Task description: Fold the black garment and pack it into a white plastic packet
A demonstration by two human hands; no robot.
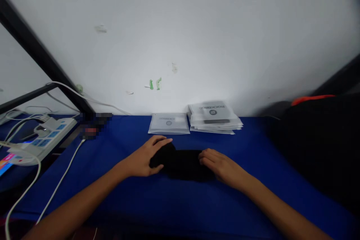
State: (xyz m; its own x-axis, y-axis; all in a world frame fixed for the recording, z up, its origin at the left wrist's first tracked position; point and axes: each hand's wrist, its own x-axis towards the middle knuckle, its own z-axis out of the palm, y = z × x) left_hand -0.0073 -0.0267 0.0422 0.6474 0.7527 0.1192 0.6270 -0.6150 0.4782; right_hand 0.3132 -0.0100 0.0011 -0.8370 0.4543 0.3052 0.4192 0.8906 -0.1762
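Observation:
A soft black fabric item (187, 163) lies stretched across the blue tabletop between my hands; its exact kind is too dark to make out. At its bunched left end, my left hand (146, 157) curls thumb and fingers around the cloth. The fingers of my right hand (218, 165) are closed over the right end, with the fingertips resting on the cloth. Just beyond the hands sits a flat frosted zip bag (169, 123) with printed lettering. To its right is a stack of similar frosted bags (215, 118), the top one marked ROCKBROS.
A white power strip (53, 135) with plugs and tangled cables is at the left. One white cable (63, 178) runs down the table's left side. A large dark pile (317, 146) with an orange edge fills the right. The white wall (197, 37) rises behind.

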